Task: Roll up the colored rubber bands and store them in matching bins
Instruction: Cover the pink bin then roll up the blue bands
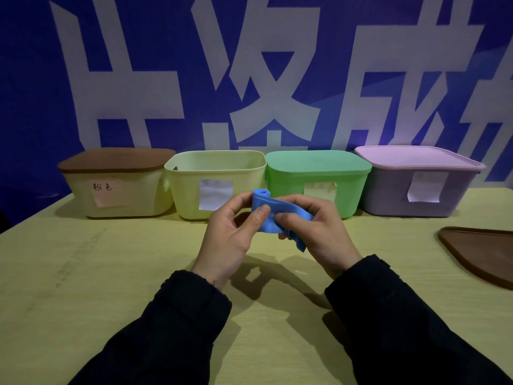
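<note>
A blue rubber band [273, 212] is held above the table's middle, its top end curled into a small roll and its tail hanging down to the right. My left hand [236, 232] pinches the rolled end between thumb and fingers. My right hand [319, 229] grips the flat part of the band. Four bins stand in a row at the back: a cream bin with a brown lid [116, 190], an open pale yellow bin [216, 173], a green bin with its lid on [319, 173], and a lilac bin with its lid on [416, 184].
A loose brown lid [483, 251] lies on the table at the right edge. Each bin carries a paper label on its front. The yellow-green tabletop [111, 273] spreads in front of the bins. A blue wall with large white characters rises behind them.
</note>
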Action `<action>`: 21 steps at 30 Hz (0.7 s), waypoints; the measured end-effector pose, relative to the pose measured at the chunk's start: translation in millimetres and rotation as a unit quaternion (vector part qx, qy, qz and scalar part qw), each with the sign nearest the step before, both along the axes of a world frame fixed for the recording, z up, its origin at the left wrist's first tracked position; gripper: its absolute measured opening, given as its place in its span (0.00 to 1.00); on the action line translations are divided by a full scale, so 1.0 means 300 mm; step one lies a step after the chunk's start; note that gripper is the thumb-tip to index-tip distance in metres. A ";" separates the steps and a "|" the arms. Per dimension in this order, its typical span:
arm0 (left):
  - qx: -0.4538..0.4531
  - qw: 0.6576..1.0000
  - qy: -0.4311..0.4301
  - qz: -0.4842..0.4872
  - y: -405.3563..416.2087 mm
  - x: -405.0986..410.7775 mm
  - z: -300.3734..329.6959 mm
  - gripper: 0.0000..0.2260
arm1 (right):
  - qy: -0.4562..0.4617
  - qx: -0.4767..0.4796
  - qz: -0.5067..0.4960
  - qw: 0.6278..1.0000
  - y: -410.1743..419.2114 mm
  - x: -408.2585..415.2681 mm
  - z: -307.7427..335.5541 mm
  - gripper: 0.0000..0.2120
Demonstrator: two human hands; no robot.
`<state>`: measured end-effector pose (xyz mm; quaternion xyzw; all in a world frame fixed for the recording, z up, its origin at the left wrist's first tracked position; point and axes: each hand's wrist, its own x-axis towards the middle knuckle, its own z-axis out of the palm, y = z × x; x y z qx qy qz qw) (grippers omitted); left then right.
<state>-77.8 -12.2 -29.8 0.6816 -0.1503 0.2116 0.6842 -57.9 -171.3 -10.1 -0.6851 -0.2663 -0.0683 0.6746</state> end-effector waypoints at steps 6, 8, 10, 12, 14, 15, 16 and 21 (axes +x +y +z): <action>-0.013 1.000 -0.002 0.005 0.007 -0.004 0.007 0.14 | 0.017 0.066 -0.001 0.998 -0.011 0.015 0.012 0.07; -0.016 1.000 -0.006 0.006 0.009 -0.003 0.005 0.14 | 0.025 0.075 0.005 0.997 -0.012 0.018 0.010 0.05; -0.014 1.000 -0.007 0.005 0.007 0.000 0.003 0.13 | 0.034 0.086 0.005 0.996 -0.012 0.022 0.006 0.04; -0.015 1.000 -0.004 0.004 0.003 0.004 0.001 0.11 | 0.040 0.090 0.002 0.995 -0.010 0.025 0.005 0.05; -0.026 1.000 0.001 0.008 0.003 0.006 0.002 0.11 | 0.045 0.094 0.007 0.995 -0.009 0.028 0.003 0.07; -0.026 1.000 0.001 0.013 0.004 0.009 0.002 0.10 | 0.048 0.096 0.010 0.994 -0.011 0.030 0.002 0.08; -0.022 1.000 0.000 0.017 0.006 0.010 0.002 0.10 | 0.050 0.099 0.012 0.994 -0.013 0.033 0.001 0.08; -0.033 0.999 -0.005 0.019 0.008 0.001 0.009 0.13 | 0.085 0.129 0.024 0.988 -0.016 0.038 -0.005 0.06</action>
